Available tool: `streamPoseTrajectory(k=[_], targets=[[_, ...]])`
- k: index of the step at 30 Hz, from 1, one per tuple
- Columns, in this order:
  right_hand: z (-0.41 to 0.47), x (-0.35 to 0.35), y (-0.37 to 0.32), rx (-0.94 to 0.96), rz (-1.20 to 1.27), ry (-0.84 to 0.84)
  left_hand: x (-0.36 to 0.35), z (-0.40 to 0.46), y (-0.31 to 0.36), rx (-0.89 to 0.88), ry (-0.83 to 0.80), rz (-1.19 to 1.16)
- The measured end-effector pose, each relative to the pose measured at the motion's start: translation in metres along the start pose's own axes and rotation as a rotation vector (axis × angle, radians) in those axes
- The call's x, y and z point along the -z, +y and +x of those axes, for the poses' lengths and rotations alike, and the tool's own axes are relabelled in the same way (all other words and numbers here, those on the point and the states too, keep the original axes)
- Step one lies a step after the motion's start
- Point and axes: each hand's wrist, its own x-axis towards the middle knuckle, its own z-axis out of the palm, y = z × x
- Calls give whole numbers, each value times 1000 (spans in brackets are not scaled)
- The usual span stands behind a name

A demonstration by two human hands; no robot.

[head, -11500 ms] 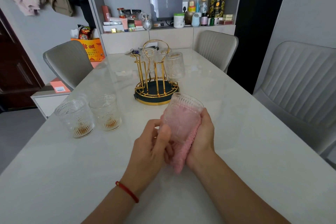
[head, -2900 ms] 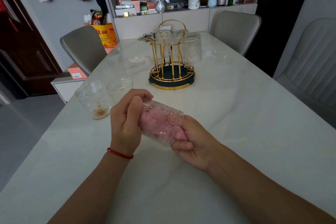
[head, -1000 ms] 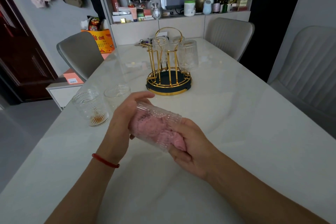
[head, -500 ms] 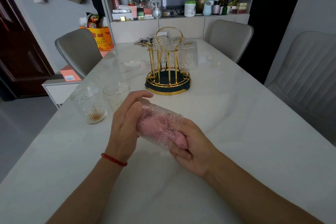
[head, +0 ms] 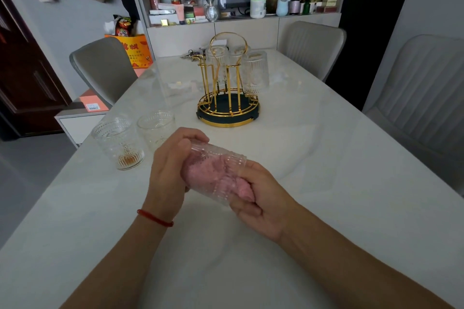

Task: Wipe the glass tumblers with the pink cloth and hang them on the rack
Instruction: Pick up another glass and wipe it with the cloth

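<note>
Left hand [head: 173, 165] curled round base of sideways glass [head: 216, 173], wrist bent inward; right hand [head: 261, 198] at its mouth, fingers pinching pink cloth [head: 213, 173] stuffed inside.

Bare table [head: 313, 158] lies between the hands and rack [head: 228, 110].

Single head-worn wide-angle view, looking forward and down along a table [head: 326, 208].

The camera sits close above the person's forearms, which enter from the bottom edge; the tabletop fills the lower and middle frame, running away to a rack [head: 228, 108] at upper centre and a shelf [head: 241, 17] across the top.
</note>
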Motion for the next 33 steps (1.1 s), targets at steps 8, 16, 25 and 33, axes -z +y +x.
streamPoseTrajectory(k=[8,16,25,33], targets=[[-3,3,-12,252,-1021,63,4,8,6,674,-101,-169],[-3,-3,-5,-23,-43,3,7,2,-6,-92,13,70],[4,11,-6,175,-746,87,-6,4,4,585,60,-111],[7,16,-11,-52,-26,-2,20,5,-5,222,-39,-65]])
